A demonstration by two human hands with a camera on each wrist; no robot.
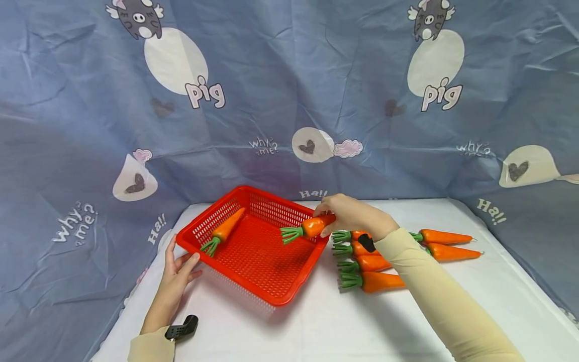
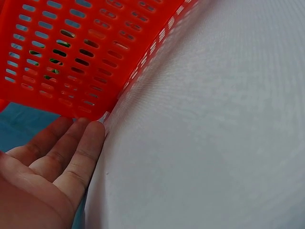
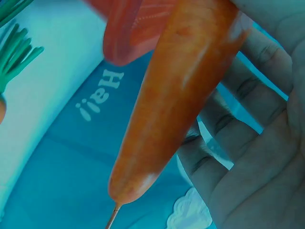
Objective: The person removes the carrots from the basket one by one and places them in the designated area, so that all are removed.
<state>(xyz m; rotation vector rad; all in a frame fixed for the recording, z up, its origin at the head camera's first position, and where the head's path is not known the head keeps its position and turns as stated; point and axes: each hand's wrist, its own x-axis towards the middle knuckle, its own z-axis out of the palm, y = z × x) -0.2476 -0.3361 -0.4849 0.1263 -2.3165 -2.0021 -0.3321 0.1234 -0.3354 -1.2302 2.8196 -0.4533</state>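
Note:
A red plastic basket (image 1: pixel 267 236) stands on the table with one carrot (image 1: pixel 228 224) lying inside along its left wall. My left hand (image 1: pixel 175 271) is at the basket's near-left corner. In the left wrist view, its fairly straight fingers (image 2: pixel 88 148) touch the basket's outer wall (image 2: pixel 71 62) low down, close to the white cloth. Over the basket's right side, my right hand (image 1: pixel 344 213) grips another carrot (image 1: pixel 316 225), green stalks pointing left into the basket. The right wrist view shows this held carrot (image 3: pixel 176 105) close up, tapering to a thin tip.
Several carrots (image 1: pixel 373 263) lie in a column right of the basket, stalks to the left, partly under my right forearm. Farther right lie two more carrots (image 1: pixel 445 237). A white cloth (image 1: pixel 344 332) covers the table, and a blue printed curtain (image 1: pixel 280 90) hangs behind.

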